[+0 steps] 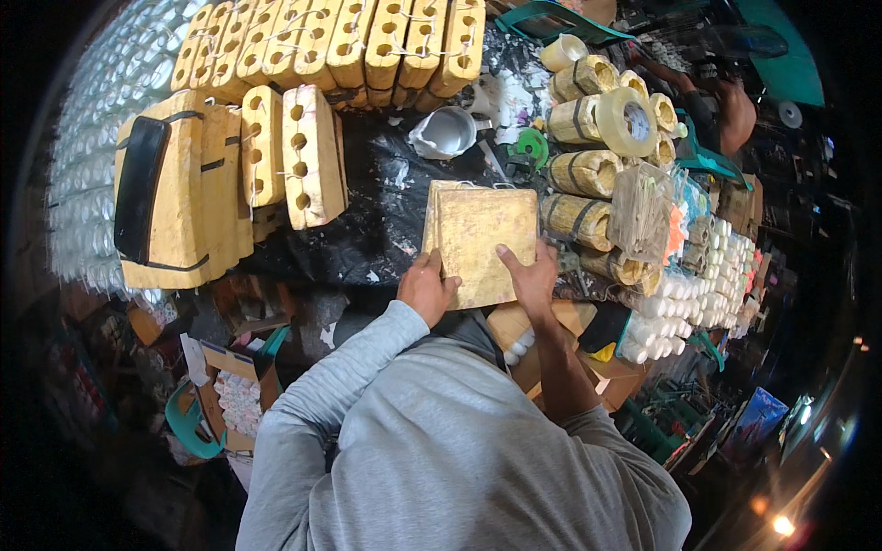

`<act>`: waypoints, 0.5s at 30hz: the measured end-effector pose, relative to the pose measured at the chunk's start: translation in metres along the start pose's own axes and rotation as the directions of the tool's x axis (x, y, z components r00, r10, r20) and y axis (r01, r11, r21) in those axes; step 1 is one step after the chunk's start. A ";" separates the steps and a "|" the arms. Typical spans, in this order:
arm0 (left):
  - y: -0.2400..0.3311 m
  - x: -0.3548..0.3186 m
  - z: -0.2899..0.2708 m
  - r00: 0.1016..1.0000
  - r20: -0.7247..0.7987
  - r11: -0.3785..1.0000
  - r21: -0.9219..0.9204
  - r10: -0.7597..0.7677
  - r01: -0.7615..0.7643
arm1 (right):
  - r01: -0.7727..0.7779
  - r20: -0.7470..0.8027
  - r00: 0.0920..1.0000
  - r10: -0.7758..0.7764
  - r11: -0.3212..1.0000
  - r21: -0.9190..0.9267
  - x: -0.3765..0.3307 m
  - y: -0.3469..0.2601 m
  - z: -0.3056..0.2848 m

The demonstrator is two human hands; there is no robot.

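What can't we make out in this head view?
Head view, yellow block: far side, hidden by its near face.
Head view, right hand: fingers, partly hidden behind the block.
Head view, pale stacked rows at far left: outer ends, lost in the dark rim.

Open sheeting (375,220) left of slabs (485,230) — holed blocks (314,161) beyond, pot (444,134) ahead, cylinders (582,173) right

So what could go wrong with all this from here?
The block, held by the left hand and right hand near the table's edge, could drop if the grip slips. The pot, just beyond it, might get knocked if the block swings forward. The tape roll, resting on the cylinders, could slide off if bumped.
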State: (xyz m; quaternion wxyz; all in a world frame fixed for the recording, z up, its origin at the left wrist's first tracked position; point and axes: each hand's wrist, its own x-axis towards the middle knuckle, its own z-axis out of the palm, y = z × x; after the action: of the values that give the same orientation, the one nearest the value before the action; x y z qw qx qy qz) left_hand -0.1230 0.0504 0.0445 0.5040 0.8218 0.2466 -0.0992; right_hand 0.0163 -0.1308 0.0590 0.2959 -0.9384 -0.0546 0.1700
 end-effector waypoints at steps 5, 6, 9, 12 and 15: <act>0.002 0.002 -0.001 0.999 -0.028 0.986 0.165 -0.026 0.031 | 0.031 0.024 0.999 -0.028 0.992 -0.122 -0.002 0.001 -0.002; 0.001 0.004 -0.001 0.999 -0.035 0.979 0.200 -0.023 0.029 | 0.042 0.037 0.999 -0.036 0.985 -0.167 -0.001 0.001 -0.002; -0.001 0.009 0.003 0.998 -0.056 0.992 0.116 -0.042 0.048 | -0.092 0.184 0.979 0.089 0.996 0.005 0.007 0.001 -0.006; -0.006 0.012 0.006 0.996 -0.047 0.995 0.054 -0.079 0.081 | -0.171 0.354 0.922 0.156 0.985 0.011 0.018 0.000 -0.014; -0.011 0.016 0.003 0.998 0.034 0.997 0.059 -0.054 0.052 | -0.175 0.398 0.903 0.163 0.985 -0.005 0.023 0.000 -0.021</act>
State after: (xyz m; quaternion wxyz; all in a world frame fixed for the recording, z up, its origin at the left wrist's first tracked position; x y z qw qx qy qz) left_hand -0.1143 0.0567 0.0274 0.4815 0.8273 0.2564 -0.1344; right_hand 0.0452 -0.1370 0.0683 0.2771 -0.8810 -0.0295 0.3823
